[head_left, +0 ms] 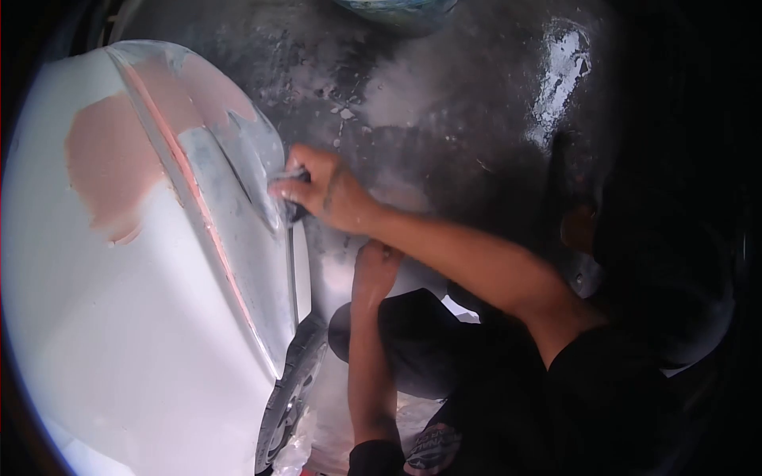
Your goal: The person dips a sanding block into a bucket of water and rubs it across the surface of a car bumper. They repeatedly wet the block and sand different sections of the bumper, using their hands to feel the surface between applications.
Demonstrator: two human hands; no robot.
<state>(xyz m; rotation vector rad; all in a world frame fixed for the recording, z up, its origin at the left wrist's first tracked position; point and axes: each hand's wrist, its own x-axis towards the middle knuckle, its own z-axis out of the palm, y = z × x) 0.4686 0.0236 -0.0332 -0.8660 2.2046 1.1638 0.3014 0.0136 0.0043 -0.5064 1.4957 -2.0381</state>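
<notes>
My right hand [321, 190] is closed around a small dark sanding block [295, 208] and presses it against the grey, sanded edge of a white car body panel [143, 317]. A pink filler patch [111, 166] lies on the panel to the left of that hand, and a thin pink line runs down the panel's crease. My left hand [375, 266] rests lower down against the white surface beside the panel's edge. Its fingers are hidden.
The dark concrete floor [444, 103] is dusted with white sanding powder and has a wet, shiny patch [563, 63] at the upper right. My bent knee in black trousers [413, 341] sits under my arms. A pale container rim [397, 6] shows at the top edge.
</notes>
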